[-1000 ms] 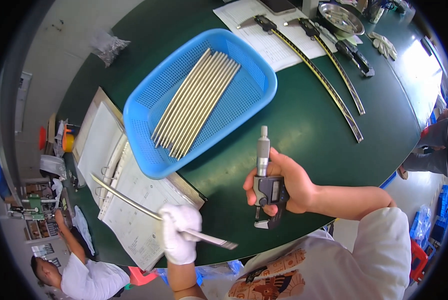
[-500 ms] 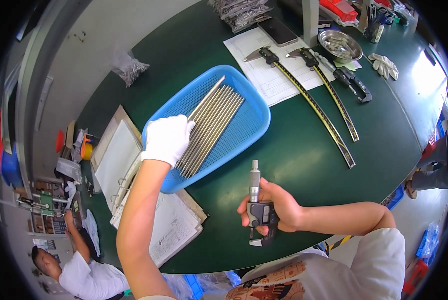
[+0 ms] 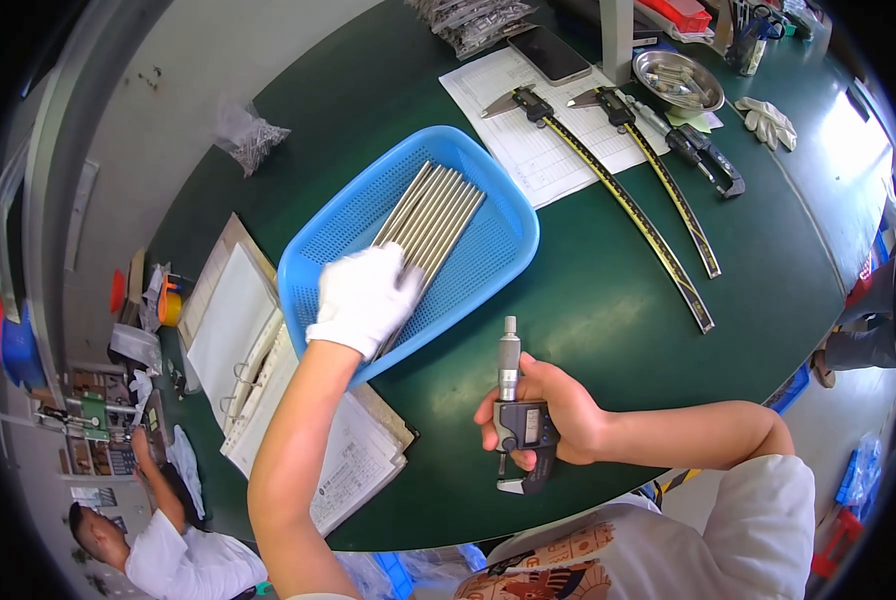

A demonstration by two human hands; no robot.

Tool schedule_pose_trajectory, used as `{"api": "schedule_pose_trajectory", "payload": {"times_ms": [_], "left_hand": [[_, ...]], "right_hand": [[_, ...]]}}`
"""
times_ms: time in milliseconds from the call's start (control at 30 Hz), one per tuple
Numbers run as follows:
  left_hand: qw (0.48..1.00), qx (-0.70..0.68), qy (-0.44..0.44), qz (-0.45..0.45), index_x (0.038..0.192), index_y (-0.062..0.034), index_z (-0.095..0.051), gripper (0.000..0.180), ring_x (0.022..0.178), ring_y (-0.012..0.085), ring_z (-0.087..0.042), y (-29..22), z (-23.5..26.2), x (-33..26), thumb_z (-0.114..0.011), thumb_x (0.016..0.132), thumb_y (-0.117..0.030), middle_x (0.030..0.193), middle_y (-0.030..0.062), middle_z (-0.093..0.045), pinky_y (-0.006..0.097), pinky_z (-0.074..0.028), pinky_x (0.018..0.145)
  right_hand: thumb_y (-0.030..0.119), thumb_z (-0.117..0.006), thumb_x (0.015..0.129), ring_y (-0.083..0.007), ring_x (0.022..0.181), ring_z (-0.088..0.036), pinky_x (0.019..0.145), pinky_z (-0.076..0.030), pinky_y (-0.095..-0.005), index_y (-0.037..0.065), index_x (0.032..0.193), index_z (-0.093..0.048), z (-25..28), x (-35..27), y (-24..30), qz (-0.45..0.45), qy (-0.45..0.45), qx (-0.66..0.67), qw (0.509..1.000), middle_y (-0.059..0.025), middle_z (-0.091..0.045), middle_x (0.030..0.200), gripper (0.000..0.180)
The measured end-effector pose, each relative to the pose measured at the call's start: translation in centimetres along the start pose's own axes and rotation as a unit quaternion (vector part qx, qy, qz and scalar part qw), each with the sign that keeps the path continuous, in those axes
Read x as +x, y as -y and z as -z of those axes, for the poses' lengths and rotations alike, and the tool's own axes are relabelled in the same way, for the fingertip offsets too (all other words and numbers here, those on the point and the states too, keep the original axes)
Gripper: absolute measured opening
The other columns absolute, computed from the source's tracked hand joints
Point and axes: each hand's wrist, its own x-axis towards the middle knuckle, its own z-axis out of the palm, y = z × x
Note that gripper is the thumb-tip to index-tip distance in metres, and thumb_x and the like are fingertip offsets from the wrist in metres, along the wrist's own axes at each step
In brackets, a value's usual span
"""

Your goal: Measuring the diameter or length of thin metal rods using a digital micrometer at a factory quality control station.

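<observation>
The metal rods point(image 3: 430, 222) lie side by side in a single flat layer along the length of the blue perforated basket point(image 3: 503, 195), which stands on the green table point(image 3: 608, 300) near its middle; laid parallel like this, each rod can be picked off singly. They are thin, straight, silver-grey and bright, all of like length. The left hand point(image 3: 365, 297), in a white glove, rests palm down over the near ends of the rods, fingers curled onto them; whether it has closed on one rod cannot be told, since the glove hides the contact. The right hand point(image 3: 558, 415), bare, is wrapped firmly round the frame of a digital micrometer point(image 3: 516, 420), held upright above the table edge with spindle pointing away from the body, display facing up, apparently kept ready for gauging. Beyond the basket, two long calipers point(image 3: 618, 190) lie across a printed sheet point(image 3: 528, 130), with a steel dish point(image 3: 680, 80) and a spare glove point(image 3: 768, 122) further off. An open ring binder point(image 3: 258, 370) sits at the left table edge.
</observation>
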Motion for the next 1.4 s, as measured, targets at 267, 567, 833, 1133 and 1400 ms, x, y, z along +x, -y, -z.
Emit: {"api": "schedule_pose_trajectory", "payload": {"times_ms": [267,567,833,1133,1400], "left_hand": [[0.992,0.057,0.109,-0.026,0.08,-0.0004,-0.059,0.02,0.073,0.0317,-0.061,-2.0,0.6,0.8,-0.051,0.069,-0.014,0.076,0.0206,-0.06,0.038,-0.047,0.07],[0.932,-0.089,-0.348,0.043,0.072,-0.0074,-0.049,0.006,0.049,0.0224,-0.053,2.5,1.7,-4.8,-0.053,0.076,-0.01,0.057,0.0087,-0.052,0.031,-0.043,0.048],[0.421,-0.823,-0.33,0.193,0.078,-0.0096,-0.041,0.02,0.044,0.0037,-0.028,-2.2,0.0,-14.0,-0.04,0.091,-0.025,0.059,-0.0027,-0.032,0.016,-0.025,0.037],[0.427,-0.844,-0.271,0.181,0.084,-0.0082,-0.041,0.022,0.044,0.0135,-0.042,-6.0,-4.0,-16.2,-0.042,0.089,-0.03,0.062,0.0074,-0.042,0.023,-0.038,0.039],[0.449,-0.873,-0.166,0.091,0.085,-0.0038,-0.044,0.019,0.045,0.0152,-0.046,-6.6,-4.4,-16.7,-0.047,0.086,-0.023,0.065,0.0112,-0.047,0.025,-0.04,0.04]], "right_hand": [[0.051,-0.013,0.086,-0.0171,0.045,-0.048,0.048,-0.042,-0.0268,0.0,0.093,-0.052,-0.3,-0.1,0.0,-0.006,-0.017,-0.009,1.0,-0.0126,-0.058,0.075,0.065],[0.055,-0.013,0.084,-0.0199,0.048,-0.047,0.047,-0.041,-0.0284,0.0,0.092,-0.05,-0.3,0.0,-0.2,-0.02,-0.007,-0.016,1.0,-0.0143,-0.055,0.075,0.067],[0.051,-0.022,0.085,-0.016,0.044,-0.048,0.046,-0.042,-0.0263,0.0,0.093,-0.051,0.4,-0.1,-0.1,0.021,0.005,0.008,1.0,-0.0125,-0.057,0.075,0.06],[0.005,-0.066,0.07,-0.0085,0.047,-0.049,0.045,-0.039,-0.0204,0.003,0.084,-0.052,-0.7,-0.2,-0.9,0.091,-0.016,-0.105,0.99,-0.0045,-0.055,0.068,0.021],[0.003,-0.067,0.068,-0.0074,0.048,-0.05,0.046,-0.039,-0.0199,0.003,0.081,-0.052,-0.5,-0.5,-0.9,0.059,-0.023,-0.117,0.991,-0.0035,-0.055,0.065,0.019]]}}
